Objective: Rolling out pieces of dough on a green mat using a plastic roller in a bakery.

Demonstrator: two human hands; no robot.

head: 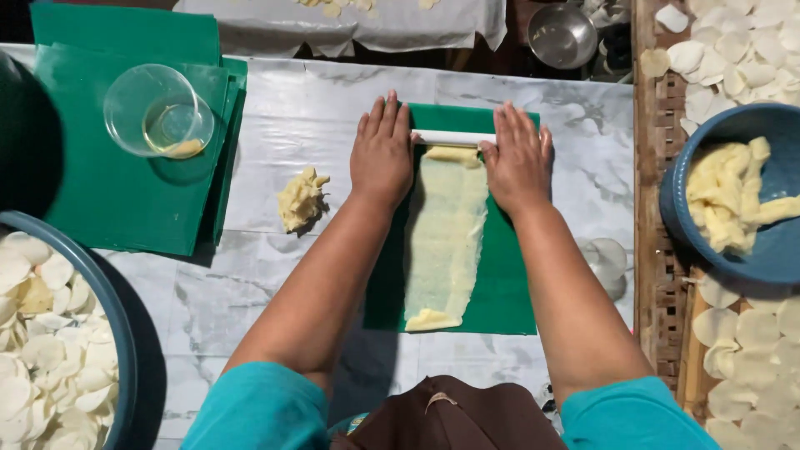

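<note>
A white rolling pin (452, 137) lies across the far end of a green mat (505, 275). My left hand (381, 154) presses flat on its left end and my right hand (517, 158) on its right end, fingers stretched forward. Behind the pin, a long thin sheet of pale yellow dough (444, 237) runs down the mat toward me, with a thicker lump at its near end. A small lump of the same dough (301, 200) rests on the marble-patterned table cover to the left of my left hand.
A clear glass bowl with a little oil (158, 112) stands on stacked green mats (108, 192) at left. A blue basin of white discs (50, 333) is at bottom left. A blue bowl of dough (742, 204) and discs on a wooden rack (750, 350) are at right. A metal bowl (562, 35) sits beyond.
</note>
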